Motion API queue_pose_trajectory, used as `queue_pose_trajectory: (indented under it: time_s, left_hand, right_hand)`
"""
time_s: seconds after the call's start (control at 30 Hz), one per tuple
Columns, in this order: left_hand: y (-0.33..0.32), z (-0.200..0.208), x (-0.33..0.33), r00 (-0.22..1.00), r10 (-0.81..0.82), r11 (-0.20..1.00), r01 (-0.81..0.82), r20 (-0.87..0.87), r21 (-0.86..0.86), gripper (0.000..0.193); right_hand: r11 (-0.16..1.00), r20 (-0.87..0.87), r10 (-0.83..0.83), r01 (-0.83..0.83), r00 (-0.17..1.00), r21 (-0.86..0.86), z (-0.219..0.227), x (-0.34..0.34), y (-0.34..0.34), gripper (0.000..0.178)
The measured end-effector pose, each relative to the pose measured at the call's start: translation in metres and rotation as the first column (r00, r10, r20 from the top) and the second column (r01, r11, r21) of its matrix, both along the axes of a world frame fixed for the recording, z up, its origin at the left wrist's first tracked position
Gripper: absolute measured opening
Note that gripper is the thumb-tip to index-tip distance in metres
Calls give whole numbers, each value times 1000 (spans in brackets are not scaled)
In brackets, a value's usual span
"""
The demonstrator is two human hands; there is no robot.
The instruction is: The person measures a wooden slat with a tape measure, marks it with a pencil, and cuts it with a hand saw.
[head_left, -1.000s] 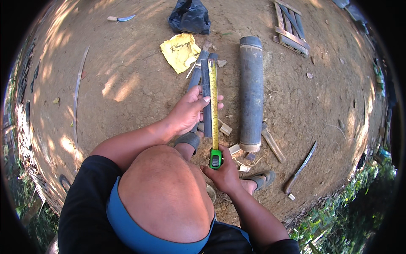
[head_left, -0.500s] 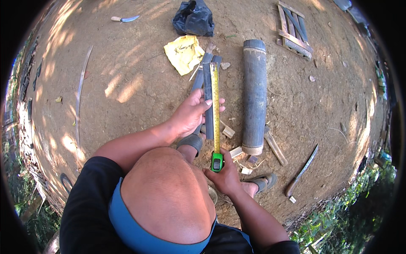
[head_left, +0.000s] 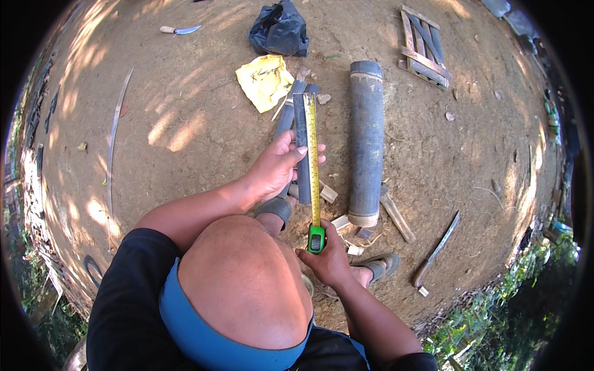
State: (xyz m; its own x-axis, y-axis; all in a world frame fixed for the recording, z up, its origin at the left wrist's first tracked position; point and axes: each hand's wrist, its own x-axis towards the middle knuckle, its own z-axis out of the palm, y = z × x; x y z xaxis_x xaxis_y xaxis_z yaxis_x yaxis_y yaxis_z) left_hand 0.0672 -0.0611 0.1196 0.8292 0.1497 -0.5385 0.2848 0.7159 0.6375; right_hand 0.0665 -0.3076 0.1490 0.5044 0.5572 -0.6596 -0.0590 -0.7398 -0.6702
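My left hand (head_left: pixel 272 166) is closed around a dark grey bamboo slat (head_left: pixel 301 127), thumb on its face and fingertips showing past its right edge. Along that right edge runs the yellow blade (head_left: pixel 312 139) of a tape measure, its tip level with the slat's far end. The green tape measure case (head_left: pixel 316 240) sits in my right hand (head_left: pixel 331 260), just beyond the slat's near end. Another dark strip (head_left: pixel 284 120) lies partly hidden behind the slat and my left hand. A thick bamboo section (head_left: pixel 366 145) rests on the ground to the right.
Beyond the slat lie a yellow sheet (head_left: pixel 264 80) and a black plastic bag (head_left: pixel 279 29). A wooden-handled knife (head_left: pixel 436 250) is at the right, a smaller knife (head_left: pixel 180 29) far left. Wood offcuts (head_left: pixel 396 213) lie by my feet; a slatted wooden frame (head_left: pixel 427 46) stands far right.
The whole view has shifted slightly, so ground objects appear a little further left. Both hands keep their hold, and the tape stays stretched along the slat.
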Motion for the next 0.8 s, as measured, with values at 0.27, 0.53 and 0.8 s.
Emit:
queue_pose_trajectory:
  time_s: [0.27, 0.53, 0.8]
  left_hand:
    - [0, 1, 0, 1000, 15, 1000, -15, 14, -12, 42]
    - [2, -3, -3, 999, 29, 999, -28, 18, -21, 43]
    - [5, -1, -5, 999, 44, 999, -44, 4, -20, 44]
  right_hand:
    - [1000, 20, 10, -9, 1000, -6, -1, -2, -5, 83]
    - [996, -50, 0, -4, 999, -87, -1, -3, -4, 83]
    - [997, -66, -8, 3, 998, -72, -9, -6, -3, 83]
